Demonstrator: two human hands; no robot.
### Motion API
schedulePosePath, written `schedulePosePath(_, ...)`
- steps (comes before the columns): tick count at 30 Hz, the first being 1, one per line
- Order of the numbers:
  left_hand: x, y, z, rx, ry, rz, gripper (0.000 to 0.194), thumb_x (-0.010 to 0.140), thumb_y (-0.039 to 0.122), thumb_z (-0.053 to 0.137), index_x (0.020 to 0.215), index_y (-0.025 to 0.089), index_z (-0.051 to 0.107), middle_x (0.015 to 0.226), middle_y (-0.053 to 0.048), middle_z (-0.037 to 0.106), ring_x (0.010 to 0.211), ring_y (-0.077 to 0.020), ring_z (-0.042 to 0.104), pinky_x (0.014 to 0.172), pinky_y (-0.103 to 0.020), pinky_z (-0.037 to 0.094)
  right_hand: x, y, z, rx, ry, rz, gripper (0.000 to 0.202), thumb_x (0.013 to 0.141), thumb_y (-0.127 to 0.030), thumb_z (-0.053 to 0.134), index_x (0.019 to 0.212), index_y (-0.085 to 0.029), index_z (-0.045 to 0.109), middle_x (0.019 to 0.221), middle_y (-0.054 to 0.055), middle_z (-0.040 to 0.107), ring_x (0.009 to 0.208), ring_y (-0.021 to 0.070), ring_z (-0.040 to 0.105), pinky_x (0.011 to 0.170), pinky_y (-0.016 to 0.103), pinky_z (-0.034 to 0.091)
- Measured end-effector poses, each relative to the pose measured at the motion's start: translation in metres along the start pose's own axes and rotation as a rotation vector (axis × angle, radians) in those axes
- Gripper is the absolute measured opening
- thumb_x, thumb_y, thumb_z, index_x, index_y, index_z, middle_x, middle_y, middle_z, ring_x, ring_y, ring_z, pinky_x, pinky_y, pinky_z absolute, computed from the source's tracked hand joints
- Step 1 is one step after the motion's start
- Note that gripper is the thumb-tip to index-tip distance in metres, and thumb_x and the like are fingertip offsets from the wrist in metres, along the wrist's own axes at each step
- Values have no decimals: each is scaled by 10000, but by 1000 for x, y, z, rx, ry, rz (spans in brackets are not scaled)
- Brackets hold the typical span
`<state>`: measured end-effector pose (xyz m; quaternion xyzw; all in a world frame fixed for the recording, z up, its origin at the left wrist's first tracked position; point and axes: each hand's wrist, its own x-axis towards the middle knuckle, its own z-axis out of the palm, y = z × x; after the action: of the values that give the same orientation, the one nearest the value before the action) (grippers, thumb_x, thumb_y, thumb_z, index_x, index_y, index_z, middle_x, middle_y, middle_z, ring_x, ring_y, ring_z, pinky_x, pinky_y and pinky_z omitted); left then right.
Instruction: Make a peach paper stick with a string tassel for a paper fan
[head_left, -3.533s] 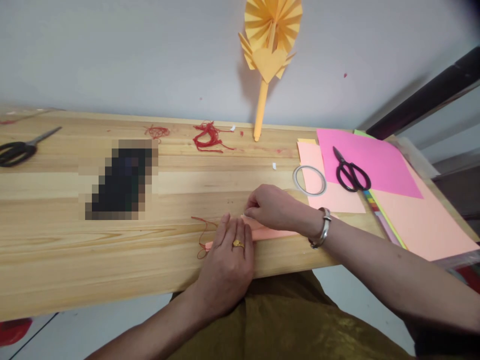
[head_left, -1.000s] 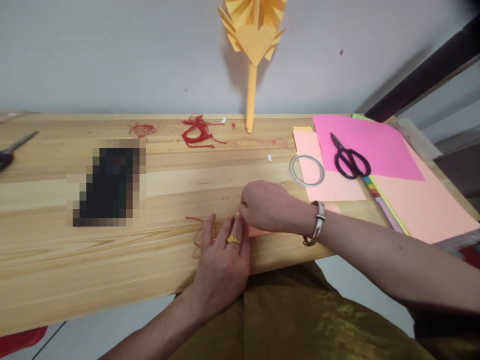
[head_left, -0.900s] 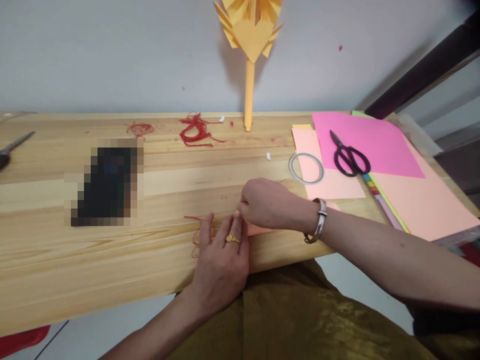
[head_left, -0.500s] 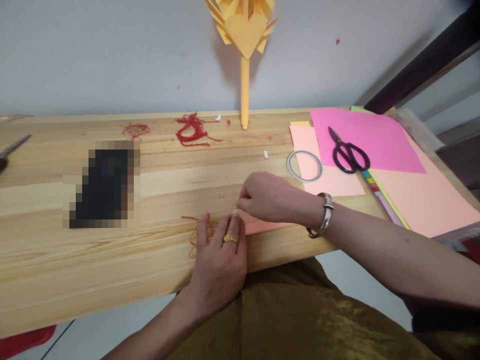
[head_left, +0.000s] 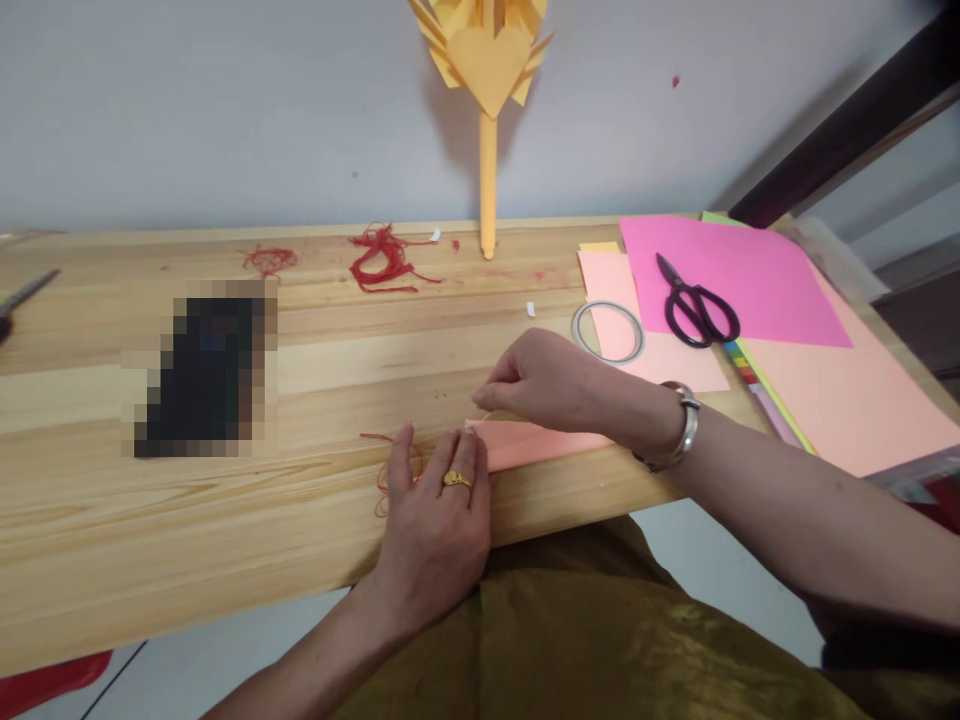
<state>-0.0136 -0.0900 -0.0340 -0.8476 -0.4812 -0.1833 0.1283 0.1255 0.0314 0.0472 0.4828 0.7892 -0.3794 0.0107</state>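
My left hand (head_left: 435, 515) lies flat near the table's front edge, fingers spread. Its fingertips press on the left end of a folded salmon-pink paper (head_left: 525, 445). Orange-red thread (head_left: 384, 485) lies partly under its outer fingers. My right hand (head_left: 544, 385) is closed in a pinch just above the paper's upper edge. A thin pale strip (head_left: 501, 414) curves from its fingertips along that edge; what kind of strip it is I cannot tell. The paper's right end passes behind my right wrist.
A roll of tape (head_left: 640, 345) rests by pink sheets (head_left: 720, 280), with black-handled scissors (head_left: 701, 310) on top. Red thread (head_left: 382, 258) lies at the back. A yellow paper wand with a heart (head_left: 489, 180) leans on the wall. A blurred dark object (head_left: 202, 375) lies left.
My right hand has shifted slightly right and up from my left fingers, uncovering more of the folded paper and the thin strip. My left hand stays in place.
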Motion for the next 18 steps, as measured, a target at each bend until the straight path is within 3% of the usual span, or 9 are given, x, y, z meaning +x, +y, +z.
schedulePosePath(2, 0, 0, 1, -2, 6, -3, 296, 796, 43, 485, 1042, 12, 645, 1081, -215, 685, 969, -309, 653, 987, -602, 344, -2, 4, -4, 17, 61, 29, 328, 797, -249, 533, 492, -139, 585, 487, -65, 195, 471, 62, 169, 452, 232, 164)
schedulePosePath(5, -1, -1, 1, -5, 23, -3, 293, 784, 38, 502, 1038, 15, 645, 1070, -210, 690, 966, -307, 654, 994, -599, 341, -7, 17, -16, 14, 266, 81, 310, 819, -320, 534, 595, -140, 648, 483, -50, 322, 461, 63, 273, 471, 222, 222)
schedulePosePath(9, -1, -3, 1, -21, 29, 6, 279, 788, 46, 517, 1034, 18, 645, 1046, -193, 702, 939, -304, 661, 996, -615, 330, -23, 55, -34, -52, 556, 125, 312, 854, -359, 507, 734, -143, 697, 534, -16, 494, 526, 113, 456, 541, 249, 349)
schedulePosePath(12, 0, -5, 1, -19, 34, 14, 260, 806, 48, 505, 1021, 38, 650, 1037, -184, 706, 941, -294, 661, 1010, -609, 324, -38, 93, -39, -161, 617, 75, 235, 859, -295, 526, 880, -143, 704, 761, 42, 650, 706, 167, 573, 674, 298, 431)
schedulePosePath(14, 0, -6, 2, -11, 57, 20, 251, 808, 49, 513, 1018, 52, 650, 1022, -174, 712, 936, -293, 662, 1010, -614, 326, -48, 113, -39, -218, 605, -6, 219, 856, -283, 551, 955, -147, 692, 903, 78, 674, 870, 206, 585, 767, 340, 447)
schedulePosePath(18, -3, -9, 5, 4, 58, 53, 242, 816, 68, 504, 1002, 85, 657, 1035, -175, 706, 941, -303, 657, 1012, -626, 321, -69, 123, -35, -228, 592, -147, 185, 882, -263, 541, 959, -168, 679, 999, 89, 670, 986, 217, 564, 866, 387, 443)
